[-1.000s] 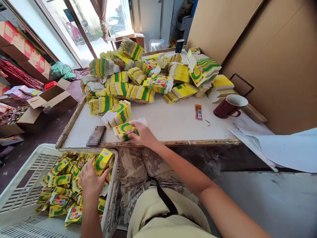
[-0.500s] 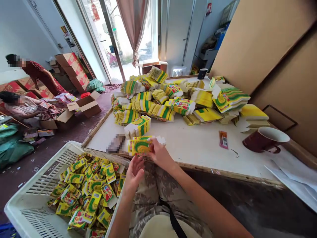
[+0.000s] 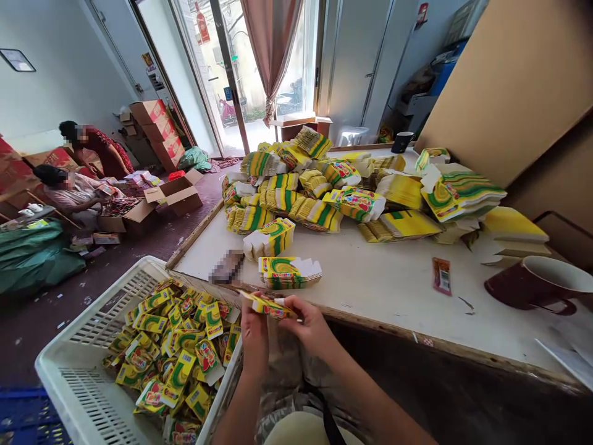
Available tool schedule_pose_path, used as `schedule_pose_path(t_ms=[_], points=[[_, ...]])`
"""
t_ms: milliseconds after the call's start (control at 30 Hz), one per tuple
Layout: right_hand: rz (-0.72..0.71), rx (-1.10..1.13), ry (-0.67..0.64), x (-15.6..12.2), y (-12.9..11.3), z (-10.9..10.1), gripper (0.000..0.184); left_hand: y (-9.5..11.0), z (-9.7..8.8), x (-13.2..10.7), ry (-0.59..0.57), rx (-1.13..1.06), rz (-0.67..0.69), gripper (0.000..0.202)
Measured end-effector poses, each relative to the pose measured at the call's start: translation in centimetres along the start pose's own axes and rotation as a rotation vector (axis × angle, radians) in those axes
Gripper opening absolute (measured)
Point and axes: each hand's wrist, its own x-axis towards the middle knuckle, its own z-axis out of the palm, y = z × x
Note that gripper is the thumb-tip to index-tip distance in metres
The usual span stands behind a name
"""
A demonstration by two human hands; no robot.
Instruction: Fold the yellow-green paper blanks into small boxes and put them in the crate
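Observation:
Between my two hands, just off the table's front edge, is a small yellow and green printed carton (image 3: 269, 306). My left hand (image 3: 254, 334) grips its left end from below, fingers closed. My right hand (image 3: 306, 321) pinches its right end near a white flap. Right behind them on the table lies a short stack of flat cartons (image 3: 290, 273), and beyond it a second stack (image 3: 271, 238). To my left, a white plastic crate (image 3: 69, 346) holds many yellow cartons (image 3: 180, 371).
Bundles of flat cartons (image 3: 301, 179) are heaped across the white table (image 3: 389, 278). On the right are a small packet (image 3: 441, 276), a maroon mug (image 3: 523, 287) and a large cardboard sheet (image 3: 491, 80). Two people work among boxes (image 3: 180, 194) at the far left.
My right hand has left the stack on the table and come back toward me with one carton. Both hands now hold it. My view has shifted left.

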Motion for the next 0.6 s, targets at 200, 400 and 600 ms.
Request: schedule_pose_path(t_ms=[200,400,600], points=[[-0.195,-0.251,0.083,-0.2,1.3,-3.6,0.018,1.6,-2.7,0.7,-0.147,0.161,-0.141,0.052],[-0.509,-0.722,-0.080,-2.4,-0.1,-5.1,0.031,6.0,-3.0,0.6,-0.518,0.580,0.021,0.100],[-0.419,-0.544,0.338,-3.3,-0.1,-2.7,0.051,4.3,-0.6,-2.3,-0.587,0.814,-0.016,0.063]])
